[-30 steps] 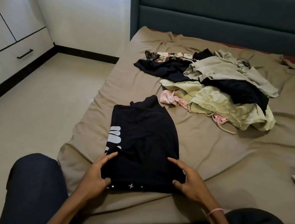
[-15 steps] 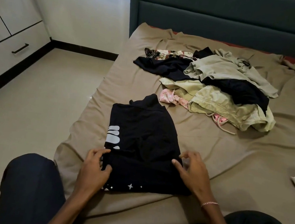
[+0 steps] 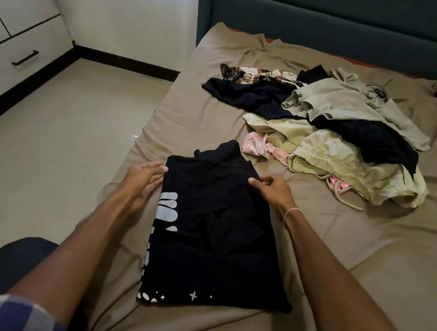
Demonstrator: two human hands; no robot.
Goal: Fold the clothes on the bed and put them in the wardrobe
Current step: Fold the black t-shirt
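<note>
Fingers [image 3: 255, 182] of right hand [image 3: 270, 192] pinch the far right corner of the black T-shirt [image 3: 214, 233]; left hand [image 3: 141, 183] is flat and open, straight fingertips touching the far left edge.
I judge the shirt light, limp and unlikely to slide, best taken at both far corners. It lies part-folded as a tall rectangle, white print down its left edge, on the near side of the bed [image 3: 192, 101], short of the unfolded pile [image 3: 340, 130].

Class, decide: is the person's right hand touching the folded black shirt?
Touching. The head view shows the right hand pinching the black shirt at its far right corner.
</note>
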